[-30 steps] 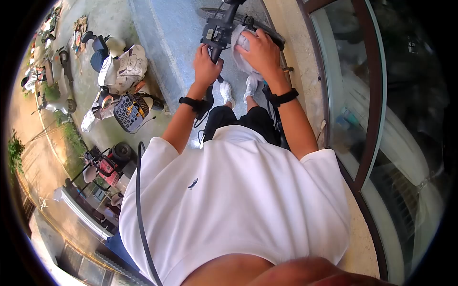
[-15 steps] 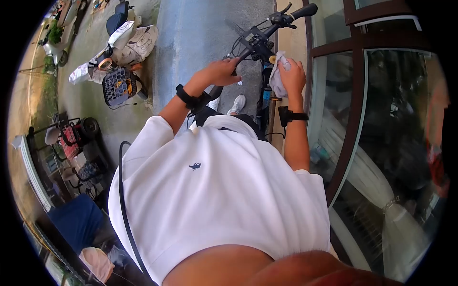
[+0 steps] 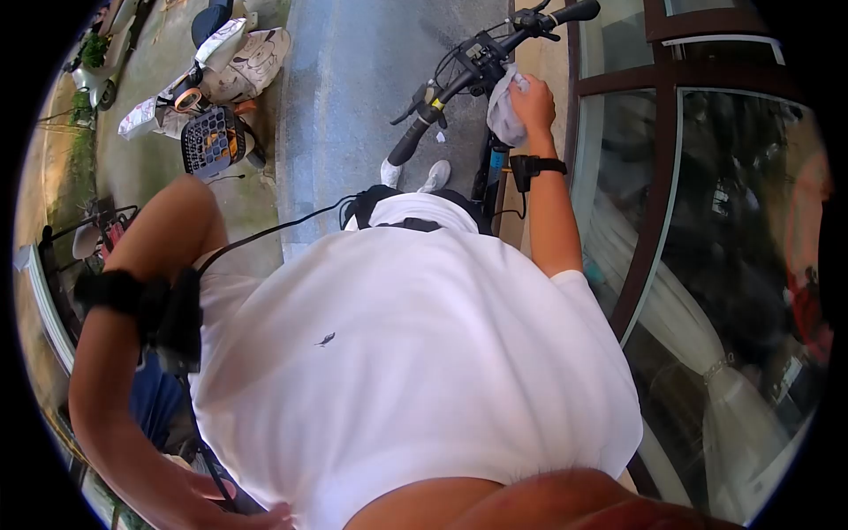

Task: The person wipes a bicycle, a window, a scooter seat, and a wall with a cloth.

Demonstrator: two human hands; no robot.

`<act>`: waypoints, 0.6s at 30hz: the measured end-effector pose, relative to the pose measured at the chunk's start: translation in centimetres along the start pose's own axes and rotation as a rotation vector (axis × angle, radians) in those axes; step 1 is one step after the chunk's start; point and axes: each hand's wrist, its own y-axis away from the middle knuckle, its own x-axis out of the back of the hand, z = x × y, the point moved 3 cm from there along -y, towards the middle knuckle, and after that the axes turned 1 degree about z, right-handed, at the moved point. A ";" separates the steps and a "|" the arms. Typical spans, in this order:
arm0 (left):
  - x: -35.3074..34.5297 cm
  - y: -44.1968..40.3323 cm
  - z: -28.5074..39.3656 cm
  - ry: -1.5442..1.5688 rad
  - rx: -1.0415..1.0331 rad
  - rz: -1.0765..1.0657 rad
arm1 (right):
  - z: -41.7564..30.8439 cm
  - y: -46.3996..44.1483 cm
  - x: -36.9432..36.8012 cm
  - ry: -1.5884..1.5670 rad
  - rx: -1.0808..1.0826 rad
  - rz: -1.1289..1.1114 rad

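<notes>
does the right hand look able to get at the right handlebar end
Probably yes: nothing visible blocks the way from the right hand up to the right handlebar end, though it's holding a cloth.

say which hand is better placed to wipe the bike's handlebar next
Right, I'd judge: the right hand holds the cloth close to the handlebar, while the left hand is beside the shirt, far from the bar.

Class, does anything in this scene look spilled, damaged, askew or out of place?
Nothing looks plainly spilled or damaged. One small oddity: a white scrap appears to lie on the pavement beside the handlebar, perhaps litter, though it is too small to identify.
</notes>
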 end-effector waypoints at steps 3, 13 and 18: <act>-1.1 -0.7 2.3 -0.147 0.056 -0.027 | 0.7 -1.1 -0.1 -0.051 -0.069 -0.095; -3.1 -3.0 4.2 -0.324 0.241 -0.004 | 1.0 -0.3 -1.5 -0.123 -0.037 0.063; -3.4 -4.1 3.9 -0.341 0.323 0.014 | 1.7 -2.1 -1.3 -0.137 0.002 -0.037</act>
